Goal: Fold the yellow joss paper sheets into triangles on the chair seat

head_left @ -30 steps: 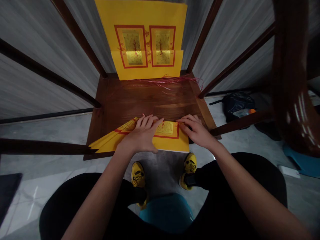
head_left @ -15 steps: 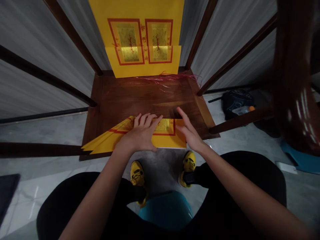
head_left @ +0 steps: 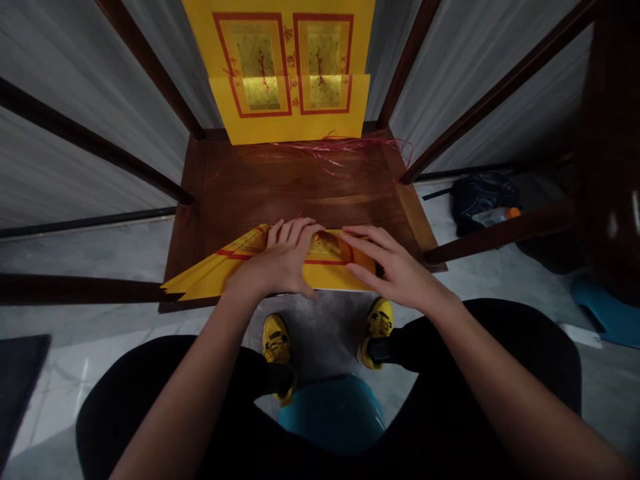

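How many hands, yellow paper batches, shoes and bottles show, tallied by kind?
Left hand and right hand: 2
Front paper and back paper: 2 batches, sheets uncountable
Left shoe and right shoe: 2
Bottle: 1
Total: 7

On my feed the scene is dim and greyish, with the dark trousers (head_left: pixel 505 373) at the bottom sinking to near-solid black and the dark wooden post (head_left: pixel 607 200) at the right edge mostly lost in shadow. I can't see the light source, only its traces: pale glare on the floor (head_left: pixel 63 393) at lower left, a shine on the gold panels (head_left: pixel 263 93) at top centre, a faint sheen mid-frame on the brown board (head_left: pixel 300 193). Fine print on the yellow papers (head_left: pixel 325 273) looks soft, and wooden bars (head_left: pixel 90 137) splay toward the edges.
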`<state>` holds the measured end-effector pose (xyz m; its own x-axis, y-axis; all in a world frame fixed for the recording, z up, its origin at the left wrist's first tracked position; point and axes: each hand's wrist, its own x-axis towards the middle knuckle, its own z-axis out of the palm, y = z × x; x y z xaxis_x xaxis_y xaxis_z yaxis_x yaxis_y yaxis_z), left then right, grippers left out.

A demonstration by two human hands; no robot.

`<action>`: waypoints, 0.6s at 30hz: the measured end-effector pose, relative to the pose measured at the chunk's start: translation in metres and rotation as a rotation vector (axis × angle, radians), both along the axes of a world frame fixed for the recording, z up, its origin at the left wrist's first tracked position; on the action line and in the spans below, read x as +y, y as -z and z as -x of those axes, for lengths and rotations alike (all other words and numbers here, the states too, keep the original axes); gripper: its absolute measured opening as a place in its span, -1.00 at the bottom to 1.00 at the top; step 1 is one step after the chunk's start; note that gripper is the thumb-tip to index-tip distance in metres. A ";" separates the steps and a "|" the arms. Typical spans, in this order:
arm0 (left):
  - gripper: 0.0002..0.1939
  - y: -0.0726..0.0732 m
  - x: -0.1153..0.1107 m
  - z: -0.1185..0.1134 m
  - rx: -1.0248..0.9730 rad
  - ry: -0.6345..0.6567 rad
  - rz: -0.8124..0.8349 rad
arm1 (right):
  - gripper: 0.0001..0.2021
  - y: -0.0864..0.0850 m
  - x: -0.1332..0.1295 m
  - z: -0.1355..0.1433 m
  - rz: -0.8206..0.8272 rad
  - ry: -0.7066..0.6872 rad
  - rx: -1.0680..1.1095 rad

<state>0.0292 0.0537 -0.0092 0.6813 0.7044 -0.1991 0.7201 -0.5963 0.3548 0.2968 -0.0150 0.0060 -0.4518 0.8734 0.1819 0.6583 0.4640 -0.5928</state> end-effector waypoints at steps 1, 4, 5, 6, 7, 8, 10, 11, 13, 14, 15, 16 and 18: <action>0.43 0.000 0.000 0.000 -0.006 0.003 0.007 | -0.44 -0.001 -0.003 0.001 0.049 -0.042 0.024; 0.43 -0.002 0.000 0.000 -0.017 0.015 0.034 | -0.35 0.001 -0.009 0.006 0.173 -0.078 0.099; 0.43 -0.002 0.000 0.000 -0.015 0.015 0.044 | -0.31 0.003 -0.010 0.008 0.198 -0.065 0.125; 0.44 -0.003 0.000 0.000 -0.009 0.012 0.052 | -0.26 0.006 -0.011 0.010 0.212 -0.039 0.146; 0.45 -0.004 0.000 0.000 0.001 0.010 0.061 | -0.23 0.009 -0.011 0.011 0.213 -0.009 0.155; 0.46 -0.004 0.001 0.000 0.010 0.009 0.066 | -0.22 0.011 -0.010 0.012 0.199 0.025 0.149; 0.46 -0.004 0.001 0.000 0.019 0.013 0.068 | -0.27 0.015 -0.008 0.011 0.134 0.096 0.111; 0.45 -0.004 0.001 0.000 0.019 0.017 0.065 | -0.33 0.016 -0.007 0.010 0.093 0.125 0.081; 0.44 -0.003 0.001 0.000 0.021 0.022 0.060 | -0.44 0.016 -0.004 0.006 0.003 0.172 0.013; 0.45 -0.002 0.001 0.001 0.025 0.022 0.060 | -0.48 0.015 -0.003 0.005 -0.037 0.188 -0.024; 0.45 -0.002 0.002 0.001 0.030 0.023 0.063 | -0.50 0.015 -0.002 0.003 -0.072 0.199 -0.065; 0.46 -0.001 0.002 0.001 0.034 0.022 0.066 | -0.51 0.014 -0.001 0.002 -0.100 0.203 -0.104; 0.46 0.000 0.002 0.001 0.037 0.020 0.070 | -0.51 0.014 0.000 0.000 -0.135 0.208 -0.168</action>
<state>0.0282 0.0561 -0.0090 0.6864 0.6741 -0.2730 0.7217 -0.5852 0.3696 0.2966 -0.0148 -0.0079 -0.2992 0.9235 0.2402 0.8313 0.3759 -0.4096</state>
